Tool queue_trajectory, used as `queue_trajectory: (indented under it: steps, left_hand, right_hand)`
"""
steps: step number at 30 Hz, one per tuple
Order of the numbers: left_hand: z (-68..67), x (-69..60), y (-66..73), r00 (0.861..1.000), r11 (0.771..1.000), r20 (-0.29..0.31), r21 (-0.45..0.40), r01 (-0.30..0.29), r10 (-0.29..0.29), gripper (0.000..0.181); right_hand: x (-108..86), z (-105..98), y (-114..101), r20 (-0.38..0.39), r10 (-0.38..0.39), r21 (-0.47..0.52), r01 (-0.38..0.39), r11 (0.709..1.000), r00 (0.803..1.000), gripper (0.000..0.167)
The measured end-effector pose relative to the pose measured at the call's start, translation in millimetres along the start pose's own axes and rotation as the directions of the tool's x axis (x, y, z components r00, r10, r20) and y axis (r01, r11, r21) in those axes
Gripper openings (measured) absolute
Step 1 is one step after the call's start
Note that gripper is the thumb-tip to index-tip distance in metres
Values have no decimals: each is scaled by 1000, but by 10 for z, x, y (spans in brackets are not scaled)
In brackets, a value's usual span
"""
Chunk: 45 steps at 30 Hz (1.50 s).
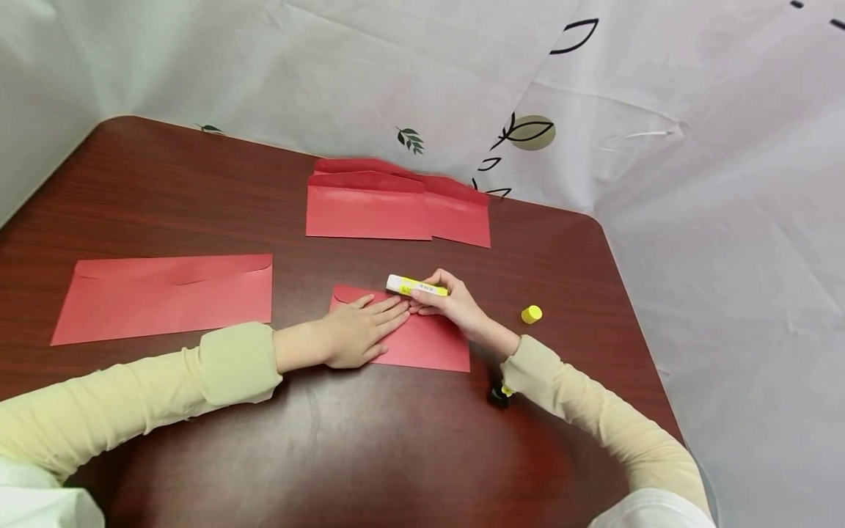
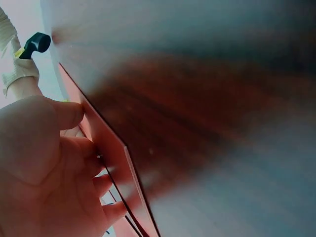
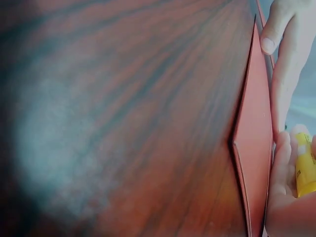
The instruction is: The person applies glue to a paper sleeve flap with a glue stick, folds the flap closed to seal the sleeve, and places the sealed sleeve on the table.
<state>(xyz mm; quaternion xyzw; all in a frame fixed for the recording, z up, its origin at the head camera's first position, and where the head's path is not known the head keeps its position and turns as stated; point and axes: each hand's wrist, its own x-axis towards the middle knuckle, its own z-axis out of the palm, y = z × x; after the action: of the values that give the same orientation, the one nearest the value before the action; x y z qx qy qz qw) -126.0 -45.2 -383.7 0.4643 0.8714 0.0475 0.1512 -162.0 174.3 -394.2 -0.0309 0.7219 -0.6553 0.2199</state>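
A red envelope (image 1: 429, 345) lies on the table in front of the person, partly covered by both hands. The left hand (image 1: 359, 334) rests on it with fingers stretched out. In the right hand (image 1: 455, 304) is a yellow and white glue stick (image 1: 416, 286), gripped between thumb and fingers above the envelope's far edge. Its white end points left. The right fingertips are close beside the left ones. The right wrist view shows the glue stick (image 3: 305, 170) along the right edge, and the left wrist view shows the envelope (image 2: 106, 136) under the left fingers.
A yellow cap (image 1: 531, 314) stands on the table to the right. Another red envelope (image 1: 172, 293) lies at the left, flap side up. Several red envelopes (image 1: 370, 213) overlap at the back. A patterned white sheet (image 1: 330, 66) hangs behind the brown table (image 1: 297, 455).
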Motion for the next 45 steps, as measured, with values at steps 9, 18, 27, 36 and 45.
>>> queue_trajectory:
  steps: [9, 18, 27, 36, 45]
  left_hand:
    - [-18, -24, 28, 1000, 999, 26, -31, 14, -13, 64]
    - [-56, -5, -89, 997, 987, 54, -154, -44, 53, 65]
    - [-106, 14, -183, 995, 966, 82, -255, -37, 60, 65]
    - [-28, -93, -164, 1000, 976, -11, -218, 6, -8, 60]
    - [26, -219, -213, 996, 977, -78, -214, 24, -42, 62]
  right_hand:
    - [-20, 7, 15, -1, -11, -21, 11, 1000, 1000, 16]
    - [1, -11, 4, 35, -8, -53, 10, 999, 999, 14]
    - [14, -47, 18, 69, -27, -63, 31, 998, 997, 11]
    - [-5, -67, 25, 110, -60, -109, 72, 991, 992, 13]
    - [-72, -145, 48, 99, -59, -132, 72, 989, 993, 13]
